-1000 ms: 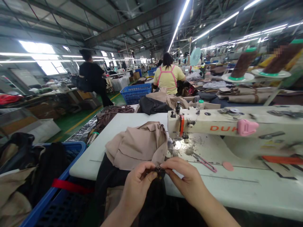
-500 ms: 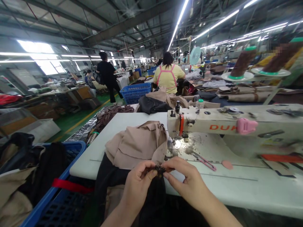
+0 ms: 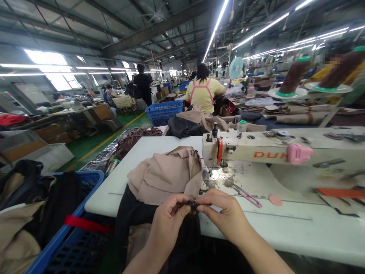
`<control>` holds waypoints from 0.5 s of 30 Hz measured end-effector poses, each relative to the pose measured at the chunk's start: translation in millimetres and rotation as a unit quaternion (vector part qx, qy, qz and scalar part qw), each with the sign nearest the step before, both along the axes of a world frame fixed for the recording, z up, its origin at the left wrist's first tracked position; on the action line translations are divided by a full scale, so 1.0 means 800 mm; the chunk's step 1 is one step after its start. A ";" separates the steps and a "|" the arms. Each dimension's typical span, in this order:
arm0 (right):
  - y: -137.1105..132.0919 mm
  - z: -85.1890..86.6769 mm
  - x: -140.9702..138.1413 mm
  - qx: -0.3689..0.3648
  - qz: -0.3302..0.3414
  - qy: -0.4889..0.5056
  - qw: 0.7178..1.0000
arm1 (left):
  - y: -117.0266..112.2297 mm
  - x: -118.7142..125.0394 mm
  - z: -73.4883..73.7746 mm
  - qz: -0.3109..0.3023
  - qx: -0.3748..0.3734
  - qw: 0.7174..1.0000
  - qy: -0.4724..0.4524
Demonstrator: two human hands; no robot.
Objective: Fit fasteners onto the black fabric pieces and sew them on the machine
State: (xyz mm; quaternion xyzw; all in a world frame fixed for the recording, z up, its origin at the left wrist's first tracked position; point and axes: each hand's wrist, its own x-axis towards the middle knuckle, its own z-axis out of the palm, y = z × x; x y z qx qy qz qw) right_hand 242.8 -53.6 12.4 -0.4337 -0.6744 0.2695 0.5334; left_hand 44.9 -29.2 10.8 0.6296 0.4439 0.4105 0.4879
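My left hand (image 3: 167,222) and my right hand (image 3: 225,215) meet at the front edge of the white sewing table (image 3: 285,224). Both pinch the top edge of a dark fabric piece (image 3: 185,236) that hangs down off the table. A bunched beige garment (image 3: 167,175) lies just behind my hands, reaching the needle area of the cream sewing machine (image 3: 256,150). Pink thread snips (image 3: 246,196) lie on the table to the right of my right hand.
A blue crate (image 3: 71,228) with dark and beige garments and a red strap stands at my left. A person in a yellow top (image 3: 203,91) sits ahead with a blue basket (image 3: 162,112) beside. Brown thread cones (image 3: 293,76) stand at the right. Another person in black stands far down the aisle.
My fingers have shifted slightly on the dark fabric edge, pinching it closer together. The person in black has walked farther away down the aisle.
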 end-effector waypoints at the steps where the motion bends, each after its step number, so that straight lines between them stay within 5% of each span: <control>1: 0.000 0.000 0.000 0.001 0.000 -0.001 1.000 | 0.000 0.000 0.000 -0.002 0.001 1.000 0.002; 15: 0.002 -0.003 0.000 -0.009 -0.011 -0.011 1.000 | 0.003 -0.005 -0.009 0.020 0.073 0.997 0.034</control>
